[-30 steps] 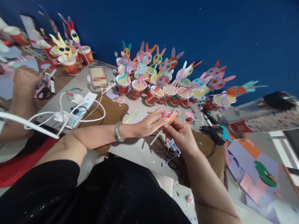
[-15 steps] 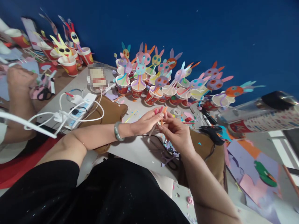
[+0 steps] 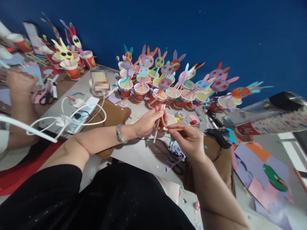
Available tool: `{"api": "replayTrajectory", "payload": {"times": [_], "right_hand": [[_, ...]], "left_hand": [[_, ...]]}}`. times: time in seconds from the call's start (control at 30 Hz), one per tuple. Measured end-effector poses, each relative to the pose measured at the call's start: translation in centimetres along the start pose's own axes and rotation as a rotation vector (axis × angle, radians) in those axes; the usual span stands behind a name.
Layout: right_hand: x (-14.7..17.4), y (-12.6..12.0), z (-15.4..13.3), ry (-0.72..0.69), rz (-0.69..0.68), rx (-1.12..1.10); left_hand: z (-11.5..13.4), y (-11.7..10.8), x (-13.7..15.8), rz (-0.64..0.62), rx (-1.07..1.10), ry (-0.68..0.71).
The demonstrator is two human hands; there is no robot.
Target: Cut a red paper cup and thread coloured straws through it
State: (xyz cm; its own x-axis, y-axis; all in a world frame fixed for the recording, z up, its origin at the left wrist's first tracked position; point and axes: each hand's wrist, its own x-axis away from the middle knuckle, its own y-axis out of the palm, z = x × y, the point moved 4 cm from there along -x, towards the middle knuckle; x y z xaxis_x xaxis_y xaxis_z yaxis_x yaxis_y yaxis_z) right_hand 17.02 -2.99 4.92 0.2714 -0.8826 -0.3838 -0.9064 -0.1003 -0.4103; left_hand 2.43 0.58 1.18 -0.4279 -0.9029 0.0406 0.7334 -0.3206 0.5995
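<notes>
My left hand (image 3: 149, 122), a stone bangle on its wrist, is closed on the upper end of a bendy orange strip (image 3: 164, 121). Pink pieces and a pale thin stick (image 3: 155, 135) show at the same fingers. Between thumb and fingertips, my right hand (image 3: 188, 139) pinches the strip's other end and holds it out to the right, so it bends in the middle. Right behind the fingers is a paper cup (image 3: 171, 120), white inside and red outside, partly hidden; whether a hand touches it I cannot tell.
Rows of paper cups with rabbit-faced figures (image 3: 144, 72) stand along the blue wall. A power strip (image 3: 82, 115) with white cables lies left. On the right are a glue gun (image 3: 219, 136), a large clear container (image 3: 271, 115) and coloured sheets (image 3: 266, 172). Another person's hand (image 3: 21, 83) is far left.
My right hand has moved slightly right and away from my left, drawing the orange strip's end outward. More of the strip and the cup behind it now shows.
</notes>
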Motion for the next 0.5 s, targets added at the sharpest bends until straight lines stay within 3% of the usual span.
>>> {"api": "replayTrajectory", "payload": {"times": [0.17, 0.5], "right_hand": [[-0.2, 0.5, 0.3, -0.035, -0.053, 0.023], [0.0, 1.0, 1.6, 0.043, 0.038, -0.186]], "left_hand": [[0.1, 0.4, -0.1, -0.022, 0.064, -0.027], [-0.4, 0.9, 0.4, -0.049, 0.05, -0.12]]}}
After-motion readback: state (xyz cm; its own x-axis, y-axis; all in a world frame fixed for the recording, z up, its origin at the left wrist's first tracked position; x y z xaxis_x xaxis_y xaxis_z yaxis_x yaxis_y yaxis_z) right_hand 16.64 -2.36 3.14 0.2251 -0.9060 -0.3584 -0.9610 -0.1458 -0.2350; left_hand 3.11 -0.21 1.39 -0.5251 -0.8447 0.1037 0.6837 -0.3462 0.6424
